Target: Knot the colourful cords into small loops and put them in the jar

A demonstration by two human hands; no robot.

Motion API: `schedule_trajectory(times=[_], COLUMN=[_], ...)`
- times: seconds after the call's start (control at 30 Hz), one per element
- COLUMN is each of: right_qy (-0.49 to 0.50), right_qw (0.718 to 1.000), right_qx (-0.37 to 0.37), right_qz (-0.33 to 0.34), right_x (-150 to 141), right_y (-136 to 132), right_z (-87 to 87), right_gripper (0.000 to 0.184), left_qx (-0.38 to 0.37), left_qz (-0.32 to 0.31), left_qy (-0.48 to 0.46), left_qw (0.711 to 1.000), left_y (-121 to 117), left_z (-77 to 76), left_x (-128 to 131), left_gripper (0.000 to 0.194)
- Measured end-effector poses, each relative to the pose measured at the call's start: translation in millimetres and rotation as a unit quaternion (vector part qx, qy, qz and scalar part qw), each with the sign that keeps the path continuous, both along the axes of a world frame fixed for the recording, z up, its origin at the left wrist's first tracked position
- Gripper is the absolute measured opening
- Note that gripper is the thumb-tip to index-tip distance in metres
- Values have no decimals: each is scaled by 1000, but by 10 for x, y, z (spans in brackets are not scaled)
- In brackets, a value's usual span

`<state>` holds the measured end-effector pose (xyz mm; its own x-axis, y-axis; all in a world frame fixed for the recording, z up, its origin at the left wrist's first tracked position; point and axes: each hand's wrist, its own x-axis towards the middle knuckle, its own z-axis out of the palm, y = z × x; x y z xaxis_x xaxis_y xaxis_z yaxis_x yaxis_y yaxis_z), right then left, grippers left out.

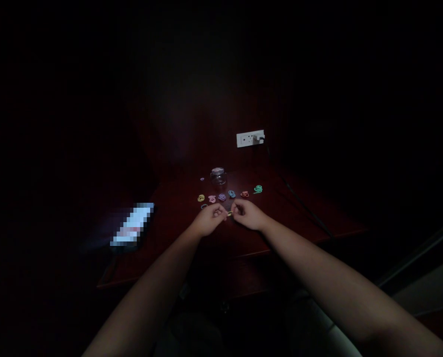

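Between my two hands a small yellow hair tie [229,213] is stretched, low over the dark red table. My left hand [210,219] pinches one end of it, and my right hand [247,214] pinches the other. Just beyond the hands runs a row of small hair tie piles: yellow [201,198], pink [211,199], purple [222,197], blue [232,194], orange [245,194] and green [257,189]. A dark bluish hair tie [204,206] lies partly hidden behind my left hand.
Behind the piles stands a clear jar [218,177] with a pale lid, a single purple hair tie [202,179] to its left. A lit phone [133,225] is at the table's left. A dark cable [306,208] runs along the right from the wall socket [250,139].
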<state>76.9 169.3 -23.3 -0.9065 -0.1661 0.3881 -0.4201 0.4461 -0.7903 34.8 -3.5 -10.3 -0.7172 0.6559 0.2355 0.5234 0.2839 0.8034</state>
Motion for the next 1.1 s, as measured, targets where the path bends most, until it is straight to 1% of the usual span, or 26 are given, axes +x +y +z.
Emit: schedule_trajectory(times=[0.13, 0.33, 0.63, 0.83, 1.1], right_qy=[1, 4, 4, -8, -11], right_qw=[1000, 1000, 1000, 1000, 1000], right_qx=[-11, -25, -23, -13, 9], right_qz=[7, 16, 12, 6, -9], right_x=[-6, 11, 14, 12, 1], right_y=[-1, -15, -15, -11, -5], right_z=[-15, 2, 15, 10, 3], right_gripper=[5, 5, 5, 9, 8], left_qx=[-8, -15, 1, 6, 11], left_qz=[-1, -2, 6, 7, 13], left_qy=[3, 6, -9, -13, -3], left_qw=[1000, 1000, 1000, 1000, 1000], left_y=[-9, 1, 17, 16, 16], left_z=[27, 61, -33, -35, -29], left_x=[10, 46, 3, 3, -1], left_gripper=[25, 22, 18, 21, 21])
